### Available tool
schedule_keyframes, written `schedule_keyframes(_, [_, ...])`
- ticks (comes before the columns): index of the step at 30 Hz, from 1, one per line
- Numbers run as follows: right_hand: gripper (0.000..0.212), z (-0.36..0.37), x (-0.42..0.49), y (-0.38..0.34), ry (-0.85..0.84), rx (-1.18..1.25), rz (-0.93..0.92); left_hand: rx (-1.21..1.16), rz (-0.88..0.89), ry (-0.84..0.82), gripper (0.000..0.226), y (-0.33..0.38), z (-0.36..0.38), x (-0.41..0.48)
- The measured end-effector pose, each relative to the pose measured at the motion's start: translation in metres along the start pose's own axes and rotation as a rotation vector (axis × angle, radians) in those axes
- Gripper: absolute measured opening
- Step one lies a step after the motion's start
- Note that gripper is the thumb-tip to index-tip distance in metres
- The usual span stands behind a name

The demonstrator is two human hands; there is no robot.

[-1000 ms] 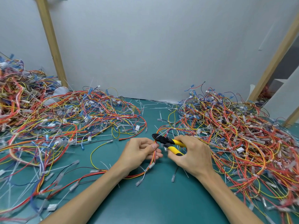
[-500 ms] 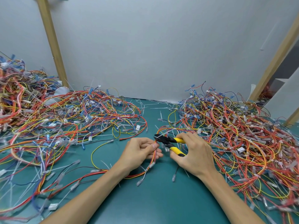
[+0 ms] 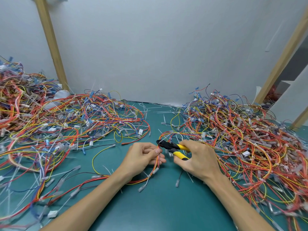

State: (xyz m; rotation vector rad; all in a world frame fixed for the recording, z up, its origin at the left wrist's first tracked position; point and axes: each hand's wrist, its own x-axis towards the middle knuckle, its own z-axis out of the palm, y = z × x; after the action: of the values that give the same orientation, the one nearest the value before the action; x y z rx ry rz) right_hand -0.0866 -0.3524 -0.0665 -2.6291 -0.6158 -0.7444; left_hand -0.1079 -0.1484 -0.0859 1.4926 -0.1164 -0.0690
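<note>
A wire bundle (image 3: 158, 157) is pinched by the left hand (image 3: 141, 155); yellow cutters (image 3: 173, 147) are gripped by the right hand (image 3: 196, 157), blades just beyond the left fingers. A green table (image 3: 158, 205) and grey wall (image 3: 158, 47) are seen.

No lettering, brand, number or sign can be read. Nothing legible is seen on the yellow-handled cutters (image 3: 181, 147), the wire bundle (image 3: 156, 165) or the wall (image 3: 158, 47). The white connectors (image 3: 140, 131) are shown too small.
</note>
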Motion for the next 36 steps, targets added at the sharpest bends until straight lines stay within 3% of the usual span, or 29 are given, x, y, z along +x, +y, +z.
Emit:
schedule_keyframes(4, [0.030, 0.001, 0.000, 0.002, -0.034, 0.001, -0.001, -0.001, 0.000, 0.000, 0.011, 0.000, 0.000, 0.000])
schedule_keyframes(10, [0.042, 0.003, -0.001, 0.005, -0.070, 0.027, 0.029, -0.008, 0.008, 0.010, 0.011, 0.000, 0.000, 0.000])
schedule_keyframes(20, [0.027, 0.010, -0.004, 0.021, 0.116, 0.095, 0.229, 0.026, 0.011, 0.021, 0.013, -0.001, 0.002, 0.000])
schedule_keyframes(23, [0.028, 0.010, -0.002, 0.027, 0.177, 0.140, 0.294, 0.129, 0.041, -0.022, 0.014, 0.004, 0.001, 0.002])
schedule_keyframes(27, [0.026, 0.012, 0.000, 0.035, 0.249, 0.195, 0.360, 0.493, 0.114, -0.038, 0.012, 0.023, 0.005, 0.016])
schedule_keyframes(36, [0.048, 0.008, 0.003, 0.037, 0.362, 0.132, 0.388, 0.759, 0.059, -0.148, 0.016, 0.061, 0.024, 0.057])
